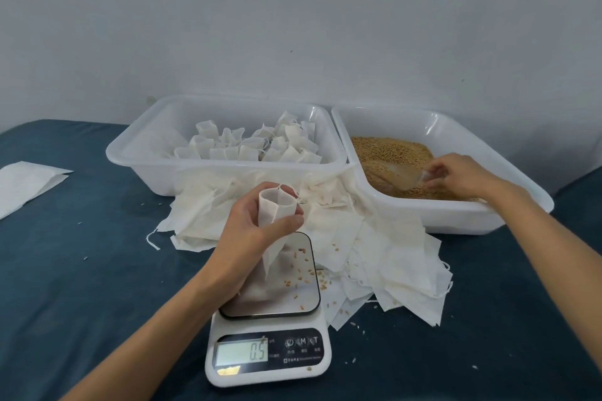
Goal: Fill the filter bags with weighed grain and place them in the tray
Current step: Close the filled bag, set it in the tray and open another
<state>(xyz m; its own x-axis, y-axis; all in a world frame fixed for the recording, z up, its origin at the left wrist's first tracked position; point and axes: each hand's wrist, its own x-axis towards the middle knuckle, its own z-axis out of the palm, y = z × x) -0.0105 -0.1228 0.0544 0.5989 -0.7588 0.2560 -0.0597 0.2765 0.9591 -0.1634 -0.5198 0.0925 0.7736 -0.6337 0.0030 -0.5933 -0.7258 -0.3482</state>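
Head view: grain (387,148) could spill past the small bag mouth onto the scale (270,309), where loose bits already lie. The left hand (257,228) curls around an open filter bag (277,205) above it. The right hand (456,176) pinches a clear scoop (412,177) in the far-right grain tub; the tray (136,153) of filled bags sits far left

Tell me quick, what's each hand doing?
Left hand: holding an open white paper filter bag.
Right hand: gripping a clear plastic scoop in brown grain.
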